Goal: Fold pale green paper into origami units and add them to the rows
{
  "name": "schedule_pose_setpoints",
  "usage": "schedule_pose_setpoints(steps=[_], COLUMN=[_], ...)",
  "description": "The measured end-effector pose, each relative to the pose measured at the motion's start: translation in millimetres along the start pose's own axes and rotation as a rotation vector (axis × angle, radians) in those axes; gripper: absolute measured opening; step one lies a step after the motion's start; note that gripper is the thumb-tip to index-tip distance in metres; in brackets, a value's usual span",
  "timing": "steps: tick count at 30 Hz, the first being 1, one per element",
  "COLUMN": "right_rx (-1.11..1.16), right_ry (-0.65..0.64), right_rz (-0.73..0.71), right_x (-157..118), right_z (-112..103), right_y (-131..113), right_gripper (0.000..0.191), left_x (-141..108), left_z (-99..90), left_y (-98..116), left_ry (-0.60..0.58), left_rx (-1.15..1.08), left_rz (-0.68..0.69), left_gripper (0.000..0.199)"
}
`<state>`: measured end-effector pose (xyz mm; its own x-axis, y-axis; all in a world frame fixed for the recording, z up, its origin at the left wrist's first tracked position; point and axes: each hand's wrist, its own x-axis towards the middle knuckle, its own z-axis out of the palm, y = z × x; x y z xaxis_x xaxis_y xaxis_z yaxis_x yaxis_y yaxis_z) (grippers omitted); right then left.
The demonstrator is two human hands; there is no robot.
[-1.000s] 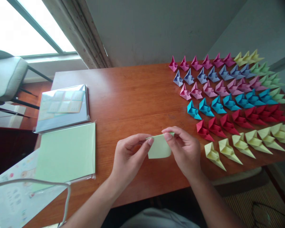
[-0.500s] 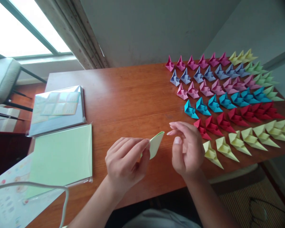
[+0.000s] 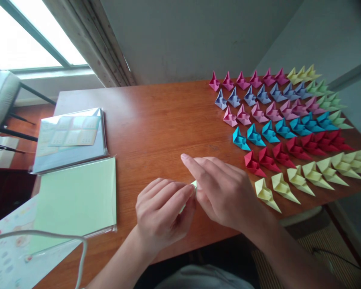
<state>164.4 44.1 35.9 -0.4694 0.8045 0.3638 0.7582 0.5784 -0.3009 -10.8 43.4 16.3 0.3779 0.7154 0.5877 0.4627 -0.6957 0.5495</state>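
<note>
My left hand (image 3: 164, 210) pinches a small piece of folded pale green paper (image 3: 194, 184) between thumb and fingertips, above the front part of the table. Most of that paper is hidden behind my fingers. From the right, my right hand (image 3: 224, 190) has closed over the paper's other end, with its index finger stretched out above it. To the right of this hand stands a row of pale yellow folded paper boats (image 3: 266, 194), and just behind that comes a row of red paper boats (image 3: 267, 159).
Further rows of blue (image 3: 254, 134), pink (image 3: 258, 112), purple (image 3: 249, 96) and magenta paper boats (image 3: 242, 80) fill the table's right side. At left lie a pack of green paper (image 3: 78, 196), a wrapped pack with a card (image 3: 69, 138) and a white cable (image 3: 83, 257).
My right hand has moved left and turned over, from apart with curved fingers to gripping the folded paper beside my left hand. The left hand keeps its pinch. The view has shifted slightly.
</note>
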Motion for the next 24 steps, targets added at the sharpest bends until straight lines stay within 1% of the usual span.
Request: schedule_pose_setpoints(steps=[2,4,6,7,8,9,11,14,16,18,21,24], right_rx=[-0.080,-0.122,-0.116,-0.086,-0.017,0.100,0.444,0.926,1.145,1.247,1.271,1.285], right_ry=[-0.076,-0.105,-0.067,-0.017,0.051,0.125,0.227,0.235,0.249,0.281,0.352,0.397], right_rz=[0.052,0.098,0.157,0.207,0.265,0.329,0.496,0.651,0.691,0.740,0.798,0.805], right_x=[4,7,7,7,6,5,1,-7,-11,-13,-14,-13], right_z=[-6,-11,-14,-15,-15,-14,-7,10,22,33,41,44], right_y=[-7,-8,-3,1,5,9,14,10,3,-2,-4,-2], right_gripper=[0.052,0.050,0.044,0.040,0.036,0.031,0.027,0.025,0.022,0.017,0.011,0.007], left_x=[1,2,2,2,2,2,3,4,4,3,1,2], left_z=[-1.1,-2.9,-5.5,-6.9,-8.4,-9.8,-12.2,-13.6,-13.1,-11.9,-9.9,-8.7], left_y=[0,1,1,1,1,0,0,0,-1,-2,-4,-5], left_ry=[0.003,0.009,0.030,0.045,0.062,0.075,0.084,0.083,0.084,0.087,0.093,0.079], left_rx=[0.015,0.011,-0.023,-0.049,-0.076,-0.105,-0.159,-0.230,-0.278,-0.335,-0.418,-0.474], left_rz=[0.011,-0.009,-0.076,-0.121,-0.172,-0.222,-0.316,-0.448,-0.535,-0.617,-0.723,-0.798], left_gripper=[0.022,0.020,0.020,0.020,0.019,0.018,0.015,0.012,0.012,0.011,0.010,0.012])
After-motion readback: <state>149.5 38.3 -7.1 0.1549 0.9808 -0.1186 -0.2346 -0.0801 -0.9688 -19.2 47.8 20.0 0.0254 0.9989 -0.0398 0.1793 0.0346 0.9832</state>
